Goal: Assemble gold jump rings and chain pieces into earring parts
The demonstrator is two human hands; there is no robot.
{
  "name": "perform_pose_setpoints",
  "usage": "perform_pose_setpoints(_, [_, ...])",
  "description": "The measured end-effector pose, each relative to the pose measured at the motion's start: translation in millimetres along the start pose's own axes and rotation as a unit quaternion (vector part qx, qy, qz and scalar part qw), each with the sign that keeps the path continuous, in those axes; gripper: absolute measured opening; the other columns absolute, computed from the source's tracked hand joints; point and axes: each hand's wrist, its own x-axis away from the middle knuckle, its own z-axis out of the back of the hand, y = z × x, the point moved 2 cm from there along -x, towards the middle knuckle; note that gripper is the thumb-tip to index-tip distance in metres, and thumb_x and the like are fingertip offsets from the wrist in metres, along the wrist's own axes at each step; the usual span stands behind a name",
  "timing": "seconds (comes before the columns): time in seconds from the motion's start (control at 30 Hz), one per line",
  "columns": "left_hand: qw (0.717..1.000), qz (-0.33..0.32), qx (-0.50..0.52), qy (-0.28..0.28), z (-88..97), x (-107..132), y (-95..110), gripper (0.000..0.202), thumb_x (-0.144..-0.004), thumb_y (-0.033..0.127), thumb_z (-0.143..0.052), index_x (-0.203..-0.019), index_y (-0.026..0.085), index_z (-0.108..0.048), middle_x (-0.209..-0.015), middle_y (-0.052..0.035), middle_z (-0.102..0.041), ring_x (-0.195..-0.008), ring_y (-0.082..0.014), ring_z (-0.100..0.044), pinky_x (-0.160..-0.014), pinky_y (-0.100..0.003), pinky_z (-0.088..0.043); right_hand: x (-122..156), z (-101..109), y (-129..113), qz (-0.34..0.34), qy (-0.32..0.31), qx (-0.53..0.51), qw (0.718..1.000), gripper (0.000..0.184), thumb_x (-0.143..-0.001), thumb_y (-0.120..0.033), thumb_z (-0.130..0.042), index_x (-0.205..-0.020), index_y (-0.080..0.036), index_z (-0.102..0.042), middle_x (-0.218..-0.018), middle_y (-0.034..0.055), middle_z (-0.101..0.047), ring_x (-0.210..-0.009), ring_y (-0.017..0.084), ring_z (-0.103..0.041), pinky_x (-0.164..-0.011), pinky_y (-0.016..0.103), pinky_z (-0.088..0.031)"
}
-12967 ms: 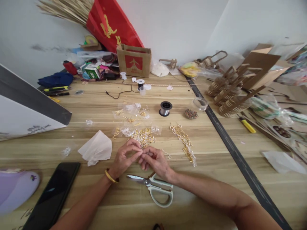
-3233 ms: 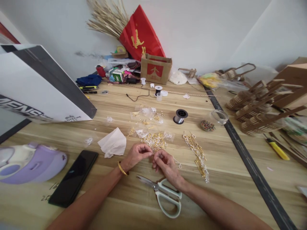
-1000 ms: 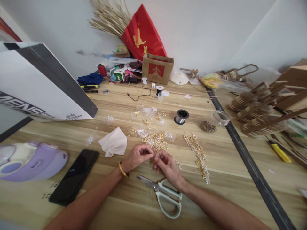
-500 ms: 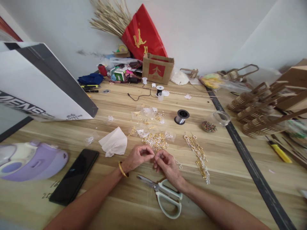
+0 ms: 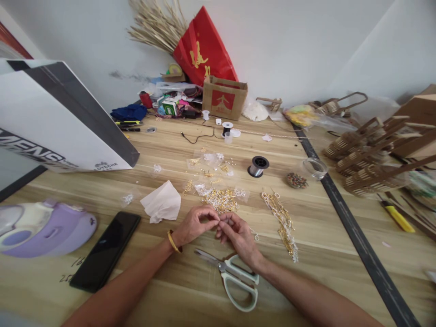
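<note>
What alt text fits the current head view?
A left hand and right hand meet over a wooden table, near small gold and silver pieces; anything pinched is too small to identify. Scissors lie nearer the wearer, chains right, a phone left.

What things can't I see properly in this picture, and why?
- Between the left hand and right hand, head view: anything pinched there is too tiny, and fingers cover it.
- Little chain, head view: its far end seems hidden behind the right hand.
- Gold and silver bits, head view: too small to count.
- Purple object, head view: cut off by the left edge.
</note>
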Motion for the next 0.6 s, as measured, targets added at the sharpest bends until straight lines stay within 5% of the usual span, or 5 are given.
perform_pose_setpoints(0.6, [0.997,-0.062,-0.046,0.000,-2.1,0.8,-1.7,0.008,-0.079,0.018,-0.061,-0.075,0.013,-0.066,-0.077,-0.0058,-0.063,-0.074,-0.0149,-0.059,-0.070,-0.026,-0.047,0.5,1.3,2.5,0.010,0.003,0.000,1.000,0.031,-0.079,-0.047,-0.063,-0.082,-0.017,-0.056,-0.066,-0.0003,-0.060,-0.052,0.010,-0.057,-0.045,0.019,-0.048])
